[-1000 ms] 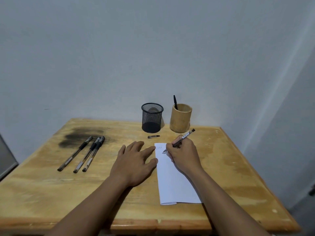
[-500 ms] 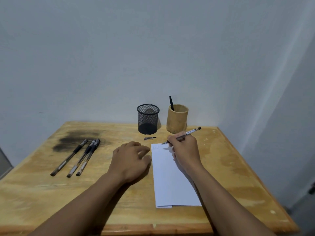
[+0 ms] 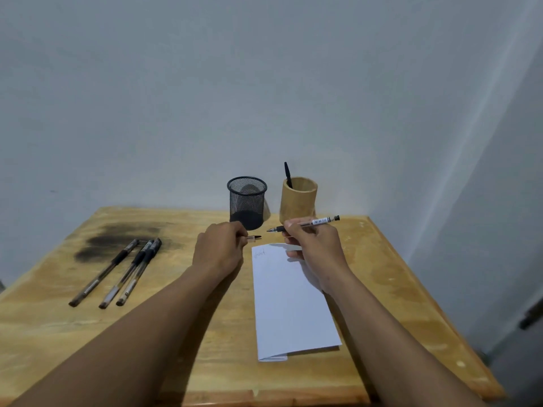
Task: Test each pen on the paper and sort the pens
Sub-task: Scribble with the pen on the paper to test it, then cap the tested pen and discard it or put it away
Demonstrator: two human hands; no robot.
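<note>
My right hand [image 3: 313,248] holds an uncapped pen [image 3: 318,222] level above the far end of the folded white paper [image 3: 289,301], its tip pointing left. A faint scribble [image 3: 259,254] marks the paper's top left corner. My left hand [image 3: 219,249] pinches the small pen cap [image 3: 255,237] just in front of the black mesh cup [image 3: 246,201]. A wooden cup [image 3: 298,201] to the right holds one black pen [image 3: 288,174]. Three capped pens [image 3: 123,271] lie side by side on the table's left.
The wooden table [image 3: 205,348] has a dark burn stain [image 3: 117,239] at its far left. A grey wall stands right behind the two cups. The table's right edge runs close to the paper's right side.
My right hand lifted the pen off the paper and turned it level. My left hand left the paper's edge, reached forward and took hold of the pen cap.
</note>
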